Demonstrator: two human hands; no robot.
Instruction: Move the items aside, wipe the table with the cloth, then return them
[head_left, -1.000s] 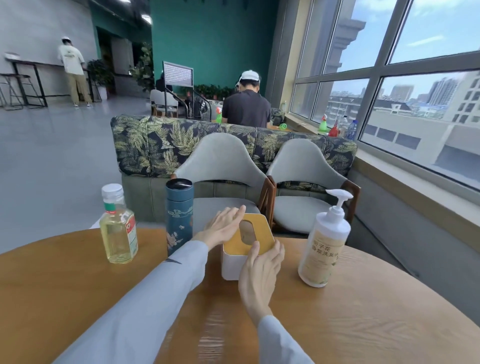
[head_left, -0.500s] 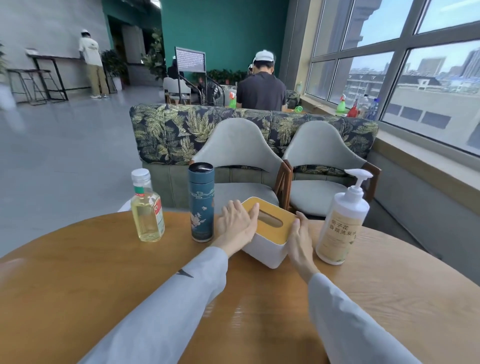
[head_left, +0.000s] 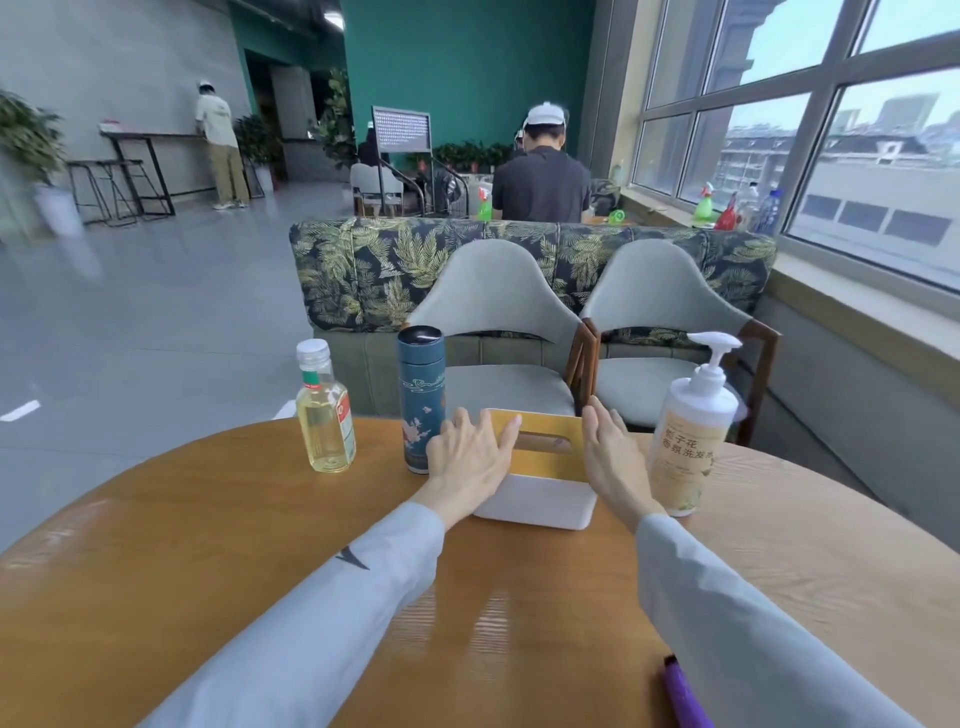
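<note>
A white tissue box with a yellow lid stands on the round wooden table, near its far edge. My left hand lies against the box's left side and over the lid's edge. Pressed flat against the box's right side is my right hand. Left of the box stand a dark blue flask and a small bottle of yellow liquid. A white pump bottle stands just right of my right hand. A purple thing shows at the near right, partly hidden by my sleeve.
Two grey chairs face the table's far edge, with a leaf-patterned sofa back behind them. A window ledge runs along the right. People stand and sit farther back in the room.
The tissue box has gone from tilted to square and flat between the flask and pump bottle. My right hand shifted from its front to its right side. The camera moved.
</note>
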